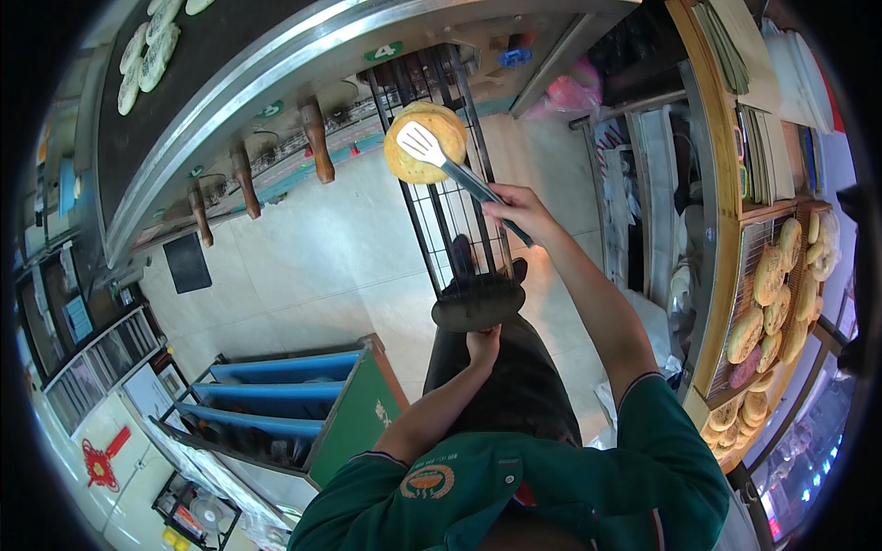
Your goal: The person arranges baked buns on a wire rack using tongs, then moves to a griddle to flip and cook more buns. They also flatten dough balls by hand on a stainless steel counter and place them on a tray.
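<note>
A long black wire rack (429, 220) extends toward me out of the opening of the metal oven (367, 48). On its far part lies a round golden flatbread (450, 124). My right hand (522, 213) is closed around the black handle of a slotted spatula (473, 186), whose pale head rests over the flatbread. At the rack's near end is a dark oval plate (478, 310). Just behind that plate, my left hand (484, 344) is closed on the rack's handle, most of which the hand and plate hide.
Several wooden handles (315, 142) stick out from the oven front at left. Pale flatbreads (158, 57) lie on the dark top surface. A green-sided rack with blue shelves (285, 367) stands at lower left. To the right, wooden shelving holds baked breads (770, 275).
</note>
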### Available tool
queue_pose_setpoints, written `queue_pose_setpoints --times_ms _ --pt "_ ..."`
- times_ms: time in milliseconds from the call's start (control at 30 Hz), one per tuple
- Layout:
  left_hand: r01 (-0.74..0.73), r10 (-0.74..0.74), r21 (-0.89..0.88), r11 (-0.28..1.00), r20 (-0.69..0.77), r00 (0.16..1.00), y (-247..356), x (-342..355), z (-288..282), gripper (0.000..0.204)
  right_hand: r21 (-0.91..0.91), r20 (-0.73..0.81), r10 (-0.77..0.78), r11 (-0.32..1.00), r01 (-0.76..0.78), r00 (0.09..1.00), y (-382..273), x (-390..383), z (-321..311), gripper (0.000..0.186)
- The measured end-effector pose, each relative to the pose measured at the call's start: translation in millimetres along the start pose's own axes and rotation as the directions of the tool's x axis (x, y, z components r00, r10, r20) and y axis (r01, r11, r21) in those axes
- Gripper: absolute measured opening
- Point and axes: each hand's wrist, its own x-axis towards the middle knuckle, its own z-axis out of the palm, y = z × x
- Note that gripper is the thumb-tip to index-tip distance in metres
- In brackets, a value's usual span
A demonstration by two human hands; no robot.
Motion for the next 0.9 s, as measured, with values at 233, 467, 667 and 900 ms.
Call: queue_pose_setpoints --times_ms 233,467,667,900 --pt "0.144 -0.142 -0.014 0.99 0.079 0.987 123.2 62.5 -21.5 0.027 0.141 -0.16 -0.099 0.982 0.122 0.982 -45.4 -127.8 -9.6 0.063" --pt "0.009 0.01 -0.101 0.995 0.181 0.984 289.6 246.4 -31.7 0.031 0.133 -0.7 -0.135 0.94 0.313 0.702 -56.3 -339.8 -17.0 0.056" --pt "0.179 -0.198 0.097 0.979 0.257 0.946 383.9 339.7 -46.7 0.038 -0.044 -0.973 -0.129 0.916 0.4 0.189 -31.2 -500.2 5.0 0.045" --pt "0.124 -0.165 0.28 0.952 0.129 0.978 423.8 325.8 -54.9 0.043 -0.01 -0.962 0.115 0.891 0.454 -0.246 6.3 -659.9 9.3 0.021"
